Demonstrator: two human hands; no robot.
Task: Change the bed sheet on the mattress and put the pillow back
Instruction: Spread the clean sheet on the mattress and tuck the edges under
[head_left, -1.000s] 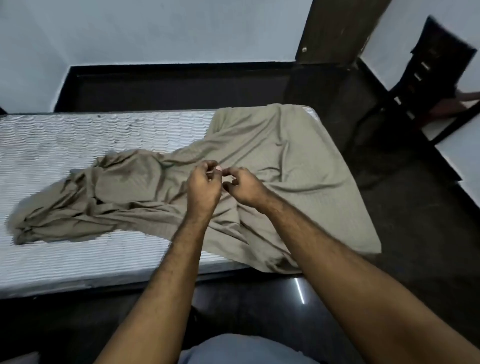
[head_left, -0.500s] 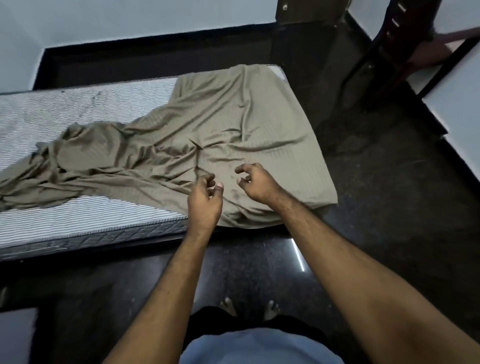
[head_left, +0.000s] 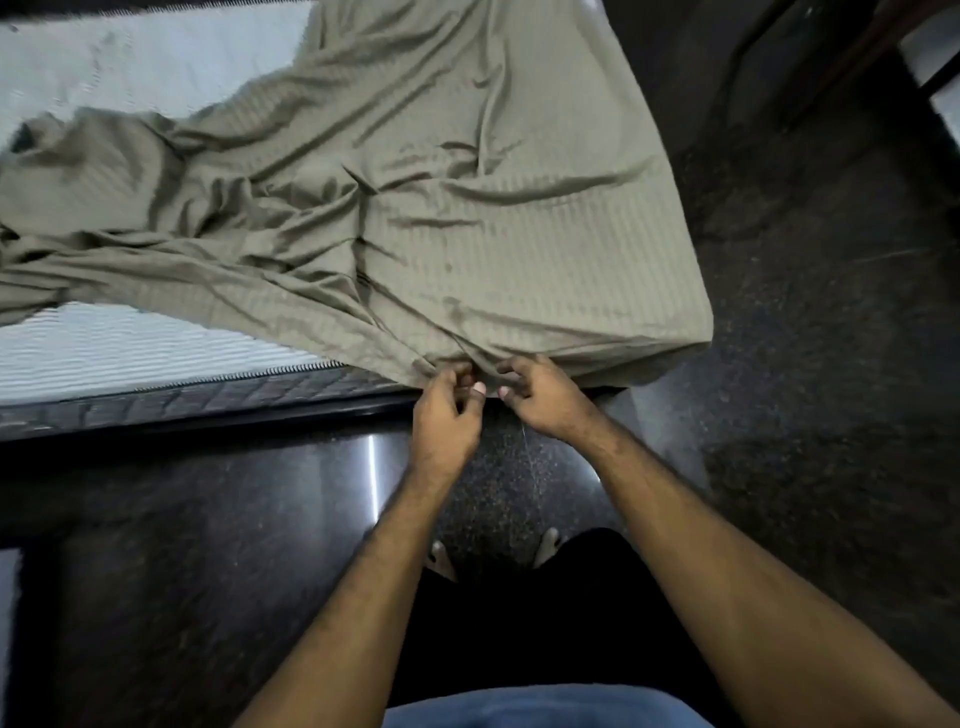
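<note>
Dark polished floor fills the near half of the view, with a strip of light reflected in it and the person's bare toes just showing below the arms. On the striped mattress an olive bed sheet lies rumpled, covering the right end and bunched toward the left, where bare ticking shows near and far. Its near hem hangs over the mattress edge, and there the left hand and right hand meet side by side, each with fingers curled, pinching the hem. To do this well, I would keep both pinches on the hem, then slide the hands apart along it to find the corners before pulling the cloth leftward and taut. No pillow is in view.
</note>
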